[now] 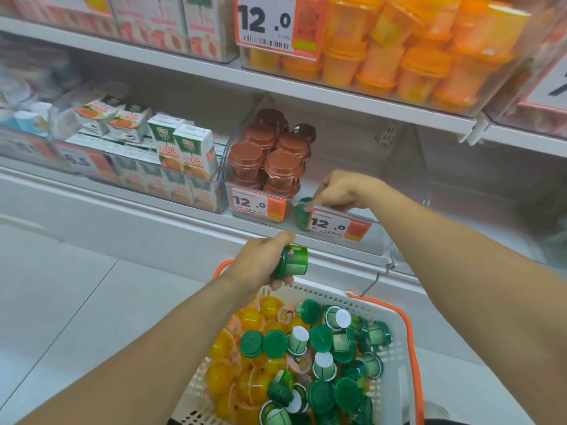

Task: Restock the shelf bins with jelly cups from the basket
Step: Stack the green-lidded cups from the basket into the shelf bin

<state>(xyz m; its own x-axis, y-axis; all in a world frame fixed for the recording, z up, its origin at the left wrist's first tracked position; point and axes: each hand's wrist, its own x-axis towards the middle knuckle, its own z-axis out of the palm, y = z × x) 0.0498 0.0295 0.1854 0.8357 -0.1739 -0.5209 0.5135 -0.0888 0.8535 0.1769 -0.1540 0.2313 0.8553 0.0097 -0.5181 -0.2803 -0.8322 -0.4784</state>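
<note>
A white basket [395, 378] with orange handles sits low in front of me, filled with several green-lidded jelly cups [320, 337] and yellow jelly cups [219, 377]. My left hand [260, 265] grips one green jelly cup [293, 261] on its side, above the basket's far rim. My right hand [340, 188] reaches into a clear shelf bin [380, 237] and holds a second green cup [302, 211] at the bin's front left corner, behind the price tag. Brown-lidded cups [276, 154] are stacked in the bin to the left.
Juice cartons [181, 151] fill the bins further left on the same shelf. Orange cups [408, 47] crowd a bin on the shelf above. A white freezer edge [153, 216] runs below the shelf, with pale floor tiles to the left.
</note>
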